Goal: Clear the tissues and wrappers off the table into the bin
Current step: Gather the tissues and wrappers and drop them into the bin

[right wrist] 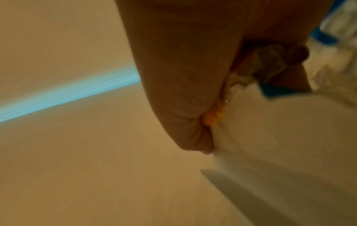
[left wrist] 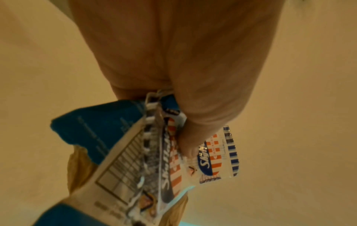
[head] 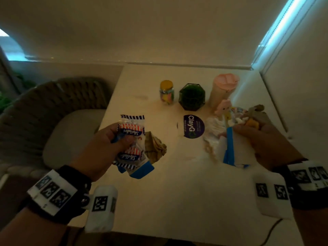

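Observation:
My left hand (head: 113, 144) grips a bunch of wrappers (head: 130, 139) above the table's left edge: red, white and blue cracker wrappers (left wrist: 210, 157), a blue-and-white wrapper (left wrist: 100, 137) and a crumpled brown tissue (head: 156, 148). My right hand (head: 262, 139) grips another bundle over the right side of the table: a blue-and-white wrapper (head: 230, 148), white tissue (head: 213, 128), a brown crumpled piece (head: 257, 110) and something orange (right wrist: 212, 114). No bin is in view.
At the back of the cream table (head: 177, 183) stand a yellow-lidded jar (head: 166, 93), a dark green octagonal pot (head: 192, 96) and a pink-lidded tumbler (head: 222, 89). A purple round sticker (head: 193, 126) lies at mid-table. A woven chair (head: 53, 112) stands left.

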`<state>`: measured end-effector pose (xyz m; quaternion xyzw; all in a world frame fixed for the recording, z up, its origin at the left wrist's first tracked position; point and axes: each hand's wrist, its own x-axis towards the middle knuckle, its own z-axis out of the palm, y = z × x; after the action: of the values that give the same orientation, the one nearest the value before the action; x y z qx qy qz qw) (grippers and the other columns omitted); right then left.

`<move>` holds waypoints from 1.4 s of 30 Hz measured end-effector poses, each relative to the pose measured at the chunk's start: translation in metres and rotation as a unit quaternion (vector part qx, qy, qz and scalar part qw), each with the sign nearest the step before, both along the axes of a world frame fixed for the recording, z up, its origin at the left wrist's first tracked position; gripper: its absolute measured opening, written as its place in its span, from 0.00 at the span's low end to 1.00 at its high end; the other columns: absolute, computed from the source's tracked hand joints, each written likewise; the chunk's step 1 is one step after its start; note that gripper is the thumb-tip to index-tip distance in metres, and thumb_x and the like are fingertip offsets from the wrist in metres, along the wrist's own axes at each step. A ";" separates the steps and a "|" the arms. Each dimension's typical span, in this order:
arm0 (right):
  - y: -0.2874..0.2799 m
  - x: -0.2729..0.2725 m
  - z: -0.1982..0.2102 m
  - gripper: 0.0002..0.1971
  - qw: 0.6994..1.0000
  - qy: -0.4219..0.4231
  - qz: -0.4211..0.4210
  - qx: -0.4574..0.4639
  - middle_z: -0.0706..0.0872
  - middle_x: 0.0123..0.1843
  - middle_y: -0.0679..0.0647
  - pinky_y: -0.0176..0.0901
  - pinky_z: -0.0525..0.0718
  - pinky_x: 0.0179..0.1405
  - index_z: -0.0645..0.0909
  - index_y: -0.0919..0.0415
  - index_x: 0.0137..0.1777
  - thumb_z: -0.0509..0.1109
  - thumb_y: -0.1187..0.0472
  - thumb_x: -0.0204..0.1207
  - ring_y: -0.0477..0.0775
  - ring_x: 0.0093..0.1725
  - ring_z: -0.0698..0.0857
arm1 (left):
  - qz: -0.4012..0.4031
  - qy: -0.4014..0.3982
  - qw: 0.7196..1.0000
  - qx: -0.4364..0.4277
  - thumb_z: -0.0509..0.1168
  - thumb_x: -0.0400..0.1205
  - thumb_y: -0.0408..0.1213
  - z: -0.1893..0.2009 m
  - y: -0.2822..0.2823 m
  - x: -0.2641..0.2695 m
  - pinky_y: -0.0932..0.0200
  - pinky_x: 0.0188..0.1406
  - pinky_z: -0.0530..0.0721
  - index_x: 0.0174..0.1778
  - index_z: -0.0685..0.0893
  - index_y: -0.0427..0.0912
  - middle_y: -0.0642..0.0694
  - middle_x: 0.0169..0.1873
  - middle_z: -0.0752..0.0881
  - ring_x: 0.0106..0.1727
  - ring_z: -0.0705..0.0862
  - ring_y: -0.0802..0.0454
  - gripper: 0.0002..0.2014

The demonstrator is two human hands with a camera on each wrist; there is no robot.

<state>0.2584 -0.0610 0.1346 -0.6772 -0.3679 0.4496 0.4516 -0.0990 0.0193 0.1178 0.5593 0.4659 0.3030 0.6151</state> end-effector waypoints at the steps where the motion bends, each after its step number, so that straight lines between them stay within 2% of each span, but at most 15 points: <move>1: 0.008 -0.023 0.004 0.18 1.000 0.012 0.018 0.007 0.91 0.47 0.51 0.60 0.87 0.48 0.84 0.44 0.47 0.80 0.40 0.59 0.58 0.49 0.90 | 0.014 -0.010 1.000 -0.007 0.77 0.66 0.56 -0.003 -0.003 -0.021 0.47 0.47 0.89 0.53 0.89 0.56 0.44 0.52 0.90 0.52 0.90 0.43 0.20; 3: 0.023 -0.077 0.009 0.05 0.997 0.044 0.068 0.011 0.90 0.42 0.49 0.55 0.88 0.44 0.83 0.43 0.40 0.75 0.55 0.72 0.54 0.47 0.89 | 0.055 -0.024 0.998 -0.024 0.78 0.67 0.53 -0.005 -0.011 -0.065 0.53 0.42 0.89 0.54 0.88 0.53 0.45 0.50 0.91 0.49 0.91 0.48 0.20; 5: 0.039 -0.143 0.010 0.12 0.992 0.023 0.126 0.021 0.88 0.38 0.44 0.50 0.87 0.42 0.83 0.39 0.34 0.74 0.60 0.72 0.49 0.45 0.88 | 0.095 -0.032 0.994 -0.040 0.69 0.78 0.38 -0.006 -0.022 -0.114 0.53 0.40 0.90 0.57 0.86 0.48 0.45 0.47 0.92 0.46 0.91 0.49 0.11; 7: 0.052 -0.211 0.008 0.11 0.982 -0.025 0.184 0.034 0.89 0.40 0.45 0.52 0.85 0.46 0.82 0.40 0.36 0.77 0.60 0.70 0.52 0.47 0.88 | 0.128 -0.031 0.989 -0.067 0.64 0.82 0.31 -0.010 -0.034 -0.165 0.49 0.43 0.90 0.60 0.84 0.45 0.43 0.49 0.92 0.48 0.91 0.46 0.12; 9: 0.063 -0.284 0.000 0.07 0.965 -0.072 0.248 0.044 0.90 0.43 0.50 0.45 0.85 0.44 0.82 0.45 0.40 0.77 0.58 0.71 0.47 0.45 0.88 | 0.173 -0.030 0.981 -0.078 0.64 0.82 0.31 -0.016 -0.051 -0.222 0.47 0.46 0.90 0.59 0.86 0.48 0.41 0.51 0.91 0.51 0.91 0.43 0.13; 12: 0.076 -0.393 -0.024 0.08 0.933 -0.111 0.340 0.043 0.85 0.38 0.46 0.31 0.77 0.34 0.79 0.48 0.40 0.77 0.56 0.72 0.35 0.36 0.83 | 0.252 -0.019 0.964 -0.087 0.66 0.80 0.33 -0.034 -0.079 -0.304 0.43 0.52 0.88 0.55 0.87 0.52 0.41 0.52 0.91 0.52 0.90 0.42 0.12; 16: 0.086 -0.522 -0.068 0.08 0.890 -0.130 0.436 0.035 0.85 0.40 0.46 0.37 0.79 0.39 0.79 0.48 0.42 0.77 0.54 0.71 0.41 0.40 0.84 | 0.329 0.029 0.940 -0.090 0.66 0.82 0.34 -0.067 -0.119 -0.400 0.51 0.49 0.89 0.61 0.83 0.48 0.44 0.53 0.91 0.53 0.90 0.46 0.12; 20: 0.090 -0.630 -0.128 0.09 0.846 -0.142 0.514 0.018 0.85 0.42 0.42 0.33 0.75 0.37 0.82 0.49 0.47 0.78 0.53 0.70 0.37 0.43 0.83 | 0.424 0.054 0.897 -0.111 0.65 0.83 0.33 -0.117 -0.150 -0.477 0.58 0.44 0.89 0.57 0.83 0.48 0.45 0.49 0.91 0.49 0.91 0.49 0.09; 23: 0.093 -0.694 -0.190 0.10 0.817 -0.163 0.553 -0.005 0.83 0.42 0.40 0.31 0.74 0.35 0.79 0.46 0.48 0.77 0.54 0.71 0.34 0.41 0.80 | 0.485 0.057 0.862 -0.137 0.67 0.83 0.33 -0.180 -0.161 -0.518 0.58 0.43 0.88 0.55 0.83 0.48 0.45 0.48 0.91 0.47 0.91 0.51 0.07; 27: 0.096 -0.760 -0.294 0.11 0.772 -0.196 0.604 -0.028 0.80 0.42 0.42 0.33 0.72 0.33 0.73 0.42 0.42 0.74 0.56 0.74 0.39 0.43 0.80 | 0.532 0.059 0.828 -0.168 0.68 0.82 0.32 -0.291 -0.152 -0.545 0.49 0.48 0.89 0.56 0.84 0.45 0.43 0.49 0.90 0.50 0.90 0.45 0.08; 30: 0.101 -0.791 -0.384 0.09 0.745 -0.242 0.621 -0.030 0.77 0.45 0.44 0.33 0.71 0.32 0.72 0.45 0.43 0.72 0.53 0.76 0.44 0.43 0.80 | 0.551 0.076 0.812 -0.179 0.67 0.83 0.31 -0.380 -0.135 -0.555 0.58 0.43 0.87 0.48 0.82 0.50 0.47 0.47 0.88 0.48 0.88 0.52 0.07; 33: 0.102 -0.806 -0.476 0.08 0.745 -0.263 0.612 -0.015 0.74 0.48 0.48 0.35 0.71 0.32 0.72 0.51 0.45 0.71 0.53 0.77 0.47 0.43 0.78 | 0.546 0.133 0.809 -0.174 0.66 0.84 0.33 -0.474 -0.125 -0.562 0.61 0.39 0.84 0.45 0.79 0.50 0.52 0.42 0.85 0.44 0.86 0.55 0.06; 37: 0.092 -0.814 -0.591 0.11 0.729 -0.269 0.629 0.009 0.75 0.52 0.54 0.48 0.81 0.43 0.75 0.56 0.49 0.71 0.52 0.77 0.54 0.48 0.80 | 0.463 0.276 0.821 -0.185 0.62 0.85 0.35 -0.593 -0.128 -0.561 0.50 0.49 0.84 0.50 0.79 0.46 0.47 0.48 0.83 0.49 0.83 0.48 0.02; 39: 0.086 -0.811 -0.640 0.15 0.685 -0.313 0.658 0.011 0.75 0.55 0.58 0.52 0.82 0.51 0.77 0.60 0.53 0.72 0.51 0.75 0.58 0.51 0.80 | 0.410 0.351 0.822 -0.182 0.62 0.82 0.36 -0.642 -0.132 -0.555 0.47 0.51 0.84 0.52 0.81 0.43 0.44 0.52 0.83 0.52 0.82 0.45 0.05; 42: 0.079 -0.807 -0.699 0.22 0.602 -0.372 0.706 0.002 0.72 0.67 0.62 0.53 0.77 0.62 0.75 0.61 0.64 0.71 0.50 0.75 0.63 0.64 0.76 | 0.329 0.400 0.824 -0.229 0.62 0.83 0.35 -0.685 -0.123 -0.546 0.53 0.59 0.79 0.61 0.79 0.38 0.38 0.59 0.81 0.59 0.81 0.41 0.12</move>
<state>-0.5483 0.0178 -0.5641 -0.3140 -0.8689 0.3373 -0.1806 -0.6448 -0.1042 -0.5668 0.2879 0.8833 0.1220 0.3493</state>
